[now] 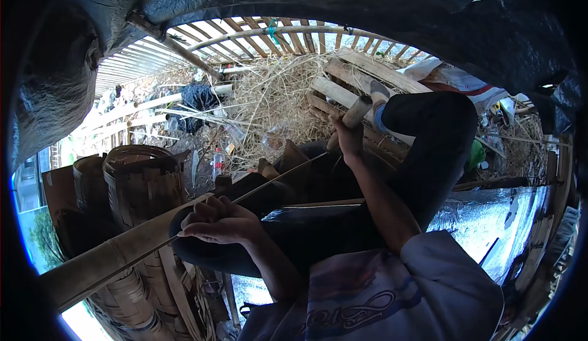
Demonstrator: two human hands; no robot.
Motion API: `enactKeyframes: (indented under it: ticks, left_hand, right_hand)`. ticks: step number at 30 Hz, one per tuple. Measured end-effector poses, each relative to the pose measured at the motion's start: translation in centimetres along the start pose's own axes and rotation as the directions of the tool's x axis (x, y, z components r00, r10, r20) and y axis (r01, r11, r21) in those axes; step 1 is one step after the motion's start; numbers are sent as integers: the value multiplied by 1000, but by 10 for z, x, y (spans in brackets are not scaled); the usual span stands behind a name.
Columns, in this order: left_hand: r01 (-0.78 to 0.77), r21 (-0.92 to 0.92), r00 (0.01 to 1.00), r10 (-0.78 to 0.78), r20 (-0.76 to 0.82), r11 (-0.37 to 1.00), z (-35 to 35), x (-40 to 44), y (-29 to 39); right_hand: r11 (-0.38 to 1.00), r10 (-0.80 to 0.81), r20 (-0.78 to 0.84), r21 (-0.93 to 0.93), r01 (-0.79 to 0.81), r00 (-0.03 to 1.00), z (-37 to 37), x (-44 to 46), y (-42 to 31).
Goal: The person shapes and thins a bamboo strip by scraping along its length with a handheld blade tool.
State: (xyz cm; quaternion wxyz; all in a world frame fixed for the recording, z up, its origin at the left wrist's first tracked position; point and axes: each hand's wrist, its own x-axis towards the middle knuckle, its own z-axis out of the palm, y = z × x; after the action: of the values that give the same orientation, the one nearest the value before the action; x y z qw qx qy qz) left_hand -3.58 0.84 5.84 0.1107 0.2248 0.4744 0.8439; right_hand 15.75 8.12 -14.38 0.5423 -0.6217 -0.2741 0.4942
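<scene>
My left hand (217, 220) is closed in a pinch on a thin bamboo strip (275, 182), above my bent knee. The strip slants up to the right, to near my right hand. Beside my left hand, a thick split bamboo pole (116, 254) runs down to the lower left. My right hand (348, 136) is wrapped round a thick, round wooden handle (357, 112), whose blunt end points up and right. Whatever is at the handle's lower end is dark and hard to make out. My right forearm lies along my raised leg (429, 120).
Rolled woven bamboo sheets (141, 182) stand at the left. Ahead lie dry straw shavings (269, 96), bamboo planks (380, 71) and a plastic bottle (218, 162). A slatted bamboo fence (294, 38) closes the far side. Dark tarpaulin (275, 1) hangs overhead.
</scene>
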Motion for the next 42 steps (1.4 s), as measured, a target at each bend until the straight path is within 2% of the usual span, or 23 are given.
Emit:
enactKeyframes:
  ticks: [1,3,4,6,7,9,13,15,18,20,21,23,25,28,29,31,32,34,36,38,39,40,42]
  left_hand:
    - [-15,-2,999,15,47,1000,0,1,-1]
    - [-31,-14,997,31,68,999,0,0,-1]
    - [-39,-37,995,42,94,999,0,-1,-2]
    - [-23,-74,989,33,142,997,-3,-4,-1]
    - [-23,-104,984,41,173,994,-2,-5,-2]
    - [-18,-133,978,45,204,991,2,-8,-3]
    - [-14,-192,974,57,221,981,12,-14,-5]
    - [-45,-177,977,81,198,983,16,-14,-5]
    - [-50,-129,984,71,161,990,19,-15,-4]
    - [-27,-152,986,51,157,988,20,-17,-3]
    - [-26,-150,987,49,154,988,20,-17,-3]
    - [-11,-173,976,49,213,985,19,-19,-2]
    - [3,-191,979,36,202,982,17,-17,-3]
    - [-9,-211,978,53,203,978,21,-16,-5]
    - [-32,-207,974,77,213,978,20,-17,-5]
    - [-28,-216,978,72,195,976,19,-15,-7]
    - [-26,-238,981,71,182,971,20,-14,-8]
    - [-15,-229,981,59,186,973,18,-14,-7]
    - [-9,-220,980,53,193,976,20,-14,-8]
    - [-34,-171,983,64,172,985,19,-16,-7]
    - [-29,-153,984,55,169,988,18,-17,-6]
    - [-28,-172,982,59,178,985,18,-18,-7]
    - [-33,-216,979,75,189,976,21,-15,-8]
  right_hand:
    - [1000,4,9,-1,-4,1000,4,-7,-15]
    - [933,-95,117,356,48,989,10,-27,-48]
    - [933,-87,125,357,37,988,13,-39,-68]
    - [833,-125,291,550,-59,948,16,-62,-109]
    - [835,-118,294,546,-66,949,18,-71,-125]
    - [708,-405,379,706,24,832,23,-86,-153]
    - [683,-403,415,729,-34,815,33,-114,-193]
    - [684,-532,369,717,131,762,38,-120,-200]
    - [678,-563,387,722,140,730,40,-123,-196]
    - [698,-530,371,702,143,763,37,-124,-188]
    - [757,-568,408,600,260,715,37,-120,-182]
    - [792,-590,454,483,372,668,40,-115,-164]
    - [792,-458,405,591,156,791,51,-108,-152]
    - [736,-439,426,675,45,791,43,-111,-176]
    - [706,-521,422,702,96,742,39,-114,-190]
    - [742,-549,431,645,181,716,31,-120,-196]
    - [727,-560,451,671,150,695,30,-121,-199]
    - [771,-406,448,636,35,797,34,-114,-162]
    - [894,-409,404,358,270,818,38,-106,-154]
    - [750,-388,381,660,47,839,35,-110,-162]
    - [703,-402,375,711,20,835,32,-117,-176]
    - [707,-390,379,707,9,839,30,-120,-173]
    - [769,-486,401,619,162,776,29,-118,-166]
